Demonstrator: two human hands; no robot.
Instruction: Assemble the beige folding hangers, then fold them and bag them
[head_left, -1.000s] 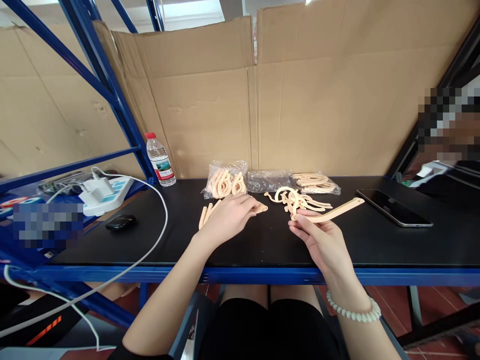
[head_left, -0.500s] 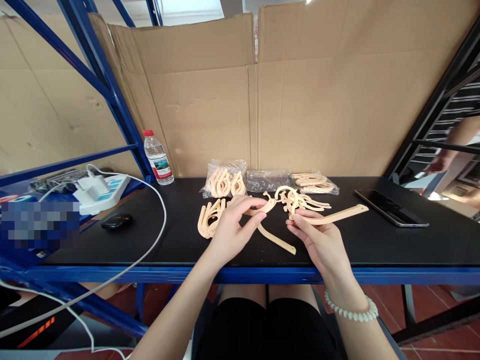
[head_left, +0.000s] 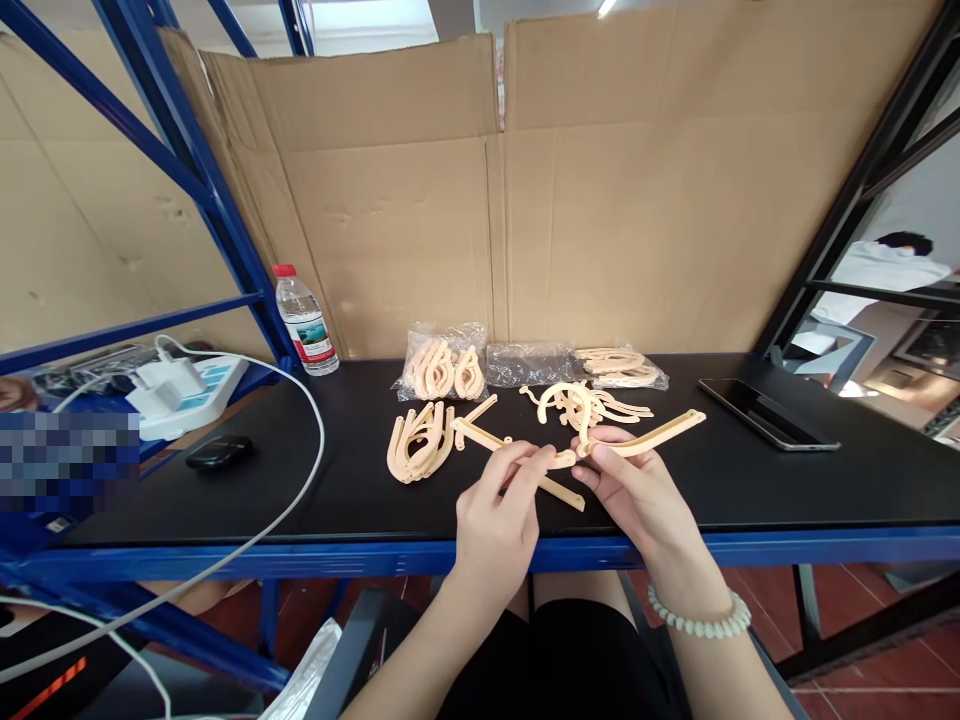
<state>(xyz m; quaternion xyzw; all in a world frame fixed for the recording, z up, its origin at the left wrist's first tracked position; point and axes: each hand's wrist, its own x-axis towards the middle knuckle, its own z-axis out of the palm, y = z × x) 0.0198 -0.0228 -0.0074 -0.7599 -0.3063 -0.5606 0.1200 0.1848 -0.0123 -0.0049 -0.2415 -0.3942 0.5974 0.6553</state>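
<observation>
My left hand (head_left: 499,520) pinches a beige plastic hanger arm (head_left: 480,434), its rounded end meeting the hanger piece in my right hand. That right hand (head_left: 649,500), with a beaded bracelet at the wrist, grips a beige hanger hook (head_left: 583,425) with an arm (head_left: 667,432) stretching out to the right. My fingers cover the joint between the parts. Partly under my left hand, another loose arm (head_left: 562,493) lies on the black tabletop. Folded hangers (head_left: 397,455) are stacked to the left. Behind my right hand is a jumble of loose hanger parts (head_left: 611,406).
Clear bags of hanger parts (head_left: 437,370) (head_left: 619,366) and a crumpled clear bag (head_left: 529,364) line the cardboard wall (head_left: 390,220). A phone (head_left: 765,415) lies right. Left are a water bottle (head_left: 306,325), black mouse (head_left: 220,452), power strip (head_left: 202,395) and white cable (head_left: 321,430).
My left hand has moved right and toward me, bringing its hanger arm up against the piece in my right hand. My right hand has barely shifted. The view has turned slightly.
</observation>
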